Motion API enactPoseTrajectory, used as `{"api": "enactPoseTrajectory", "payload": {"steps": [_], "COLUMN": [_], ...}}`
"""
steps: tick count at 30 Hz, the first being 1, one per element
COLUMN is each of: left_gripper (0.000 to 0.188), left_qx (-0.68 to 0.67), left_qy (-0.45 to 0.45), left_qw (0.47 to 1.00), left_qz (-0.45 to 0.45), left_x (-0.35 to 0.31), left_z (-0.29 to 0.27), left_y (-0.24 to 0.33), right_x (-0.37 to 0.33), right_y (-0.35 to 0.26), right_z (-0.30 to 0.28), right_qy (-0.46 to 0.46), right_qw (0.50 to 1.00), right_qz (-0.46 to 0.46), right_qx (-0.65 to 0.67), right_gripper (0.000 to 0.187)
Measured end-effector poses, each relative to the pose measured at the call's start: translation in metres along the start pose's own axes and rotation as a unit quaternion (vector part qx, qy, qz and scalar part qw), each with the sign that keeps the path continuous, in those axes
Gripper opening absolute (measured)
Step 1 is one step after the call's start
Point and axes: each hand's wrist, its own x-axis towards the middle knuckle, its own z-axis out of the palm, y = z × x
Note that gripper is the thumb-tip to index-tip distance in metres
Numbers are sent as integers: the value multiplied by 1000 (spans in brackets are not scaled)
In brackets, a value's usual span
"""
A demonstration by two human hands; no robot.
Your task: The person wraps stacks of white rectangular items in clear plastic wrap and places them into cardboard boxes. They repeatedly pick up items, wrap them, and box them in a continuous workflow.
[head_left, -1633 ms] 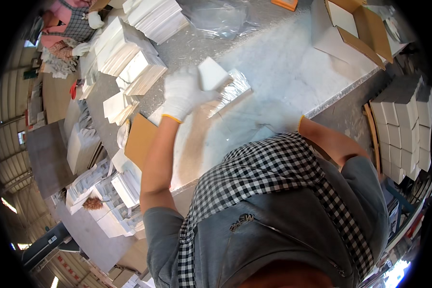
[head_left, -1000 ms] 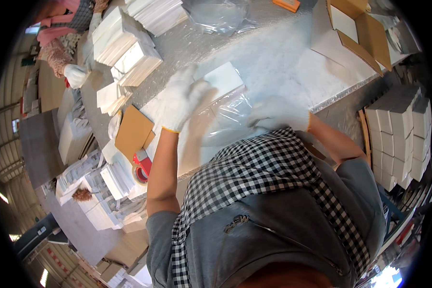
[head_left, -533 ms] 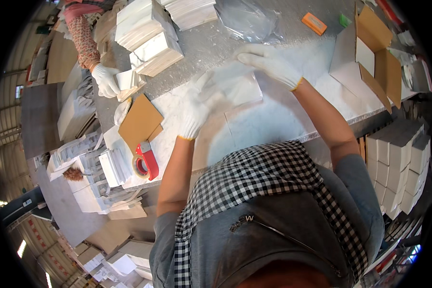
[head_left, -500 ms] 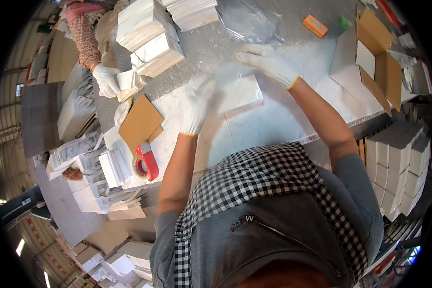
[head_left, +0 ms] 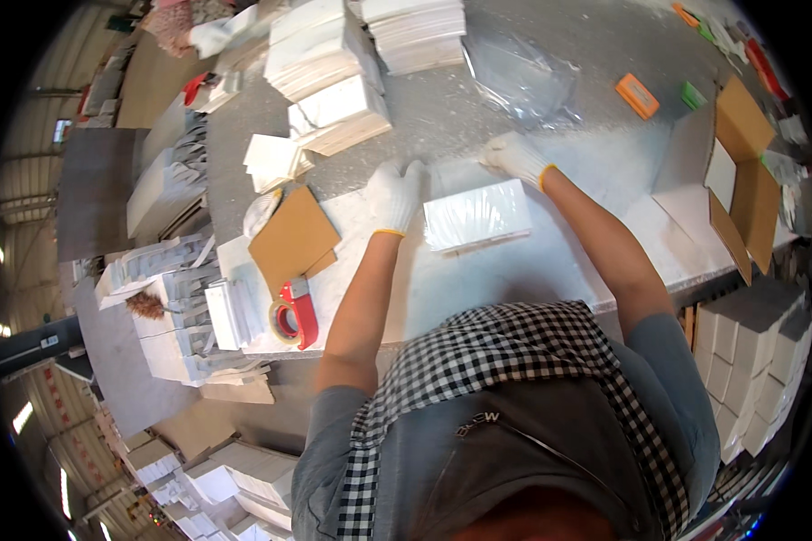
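A flat white block, seemingly a stack of tiles [head_left: 478, 216], lies in front of me under shiny, creased clear plastic film. My left hand [head_left: 395, 194], in a white knit glove, is closed at the block's far left corner. My right hand [head_left: 517, 160], gloved alike, is closed just beyond its far right side. The fingers of both seem to pinch the film's far edge, though the film is faint between them. Beyond the hands lies a heap of clear plastic bags [head_left: 523, 81]. Left of my left hand are brown cardboard pieces [head_left: 289, 239] and a red tape dispenser [head_left: 299, 316].
Stacks of white tiles [head_left: 325, 50] stand at the far left, with a smaller pile [head_left: 275, 162] nearer. An open carton [head_left: 695, 167] stands at right, near an orange box-shaped item [head_left: 638, 96]. A co-worker's gloved hand [head_left: 221, 34] is at the upper left. Pale boxes [head_left: 749, 361] are stacked below right.
My hands have come closer together, from spread to closed at the block's far side. The film over the block now looks creased. The co-worker's hand has left the small tile pile, moving away.
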Motion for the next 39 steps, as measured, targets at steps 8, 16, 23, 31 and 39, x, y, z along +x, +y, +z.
{"api": "enactPoseTrajectory", "payload": {"steps": [8,16,23,31,39], "left_gripper": [76,83,87,89,84], "left_qx": [383,480,500,452,356], "left_qy": [80,-119,-133,-134,-132], "left_qw": [888,848,839,870,908], "left_qz": [242,190,169,147,180], "left_x": [116,174,178,170,94], "left_z": [-114,-130,-134,-137,-133], "left_y": [15,22,29,21,58], "right_x": [-1,-3,-3,5,9], "right_y": [7,-17,-20,-12,-11], "right_z": [9,5,6,11,-3], "right_qy": [16,32,49,30,70], "right_qw": [998,997,998,999,956], "right_qz": [62,46,14,30,-132], "right_qx": [29,-46,-39,10,-251], "right_gripper": [31,23,27,24,24]}}
